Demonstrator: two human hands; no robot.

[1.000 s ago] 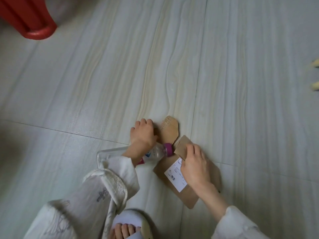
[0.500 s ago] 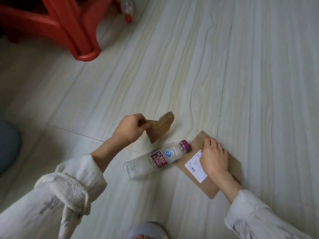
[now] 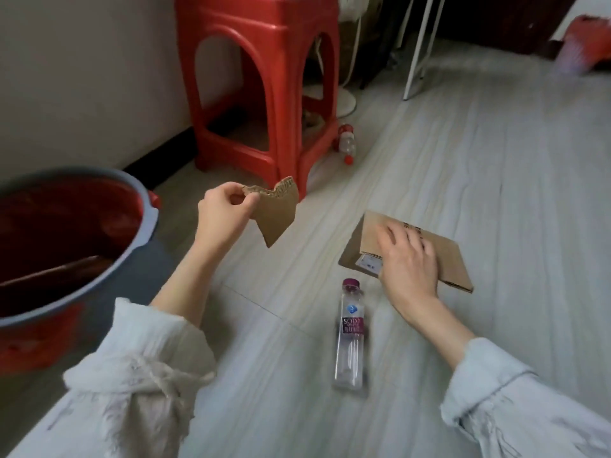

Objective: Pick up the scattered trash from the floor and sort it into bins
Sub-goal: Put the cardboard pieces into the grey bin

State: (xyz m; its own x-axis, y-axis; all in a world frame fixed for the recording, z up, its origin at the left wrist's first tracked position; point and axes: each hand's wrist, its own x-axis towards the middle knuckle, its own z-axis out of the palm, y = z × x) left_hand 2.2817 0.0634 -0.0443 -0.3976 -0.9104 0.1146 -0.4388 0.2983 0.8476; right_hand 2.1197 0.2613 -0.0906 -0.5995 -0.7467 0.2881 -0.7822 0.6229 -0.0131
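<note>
My left hand (image 3: pixel 224 216) pinches a torn scrap of brown cardboard (image 3: pixel 276 214) by its ragged top edge and holds it in the air, right of the red bucket. My right hand (image 3: pixel 408 262) lies on a flattened cardboard box (image 3: pixel 449 256) with a white label, which rests on the floor; the fingers spread over its top and partly cover it. A clear plastic soda bottle (image 3: pixel 350 338) with a purple cap and label lies on the floor between my arms, cap pointing away from me.
A red bucket with a grey rim (image 3: pixel 142 233) stands at the left, close to my left arm. A red plastic stool (image 3: pixel 264 94) stands by the wall ahead. A second small bottle (image 3: pixel 346 143) lies beside the stool. White metal legs (image 3: pixel 416 47) stand further back.
My left hand has lifted the cardboard scrap off the floor toward the left. The camera has tilted up, bringing the bucket and stool into view. My right hand stays on the flattened box.
</note>
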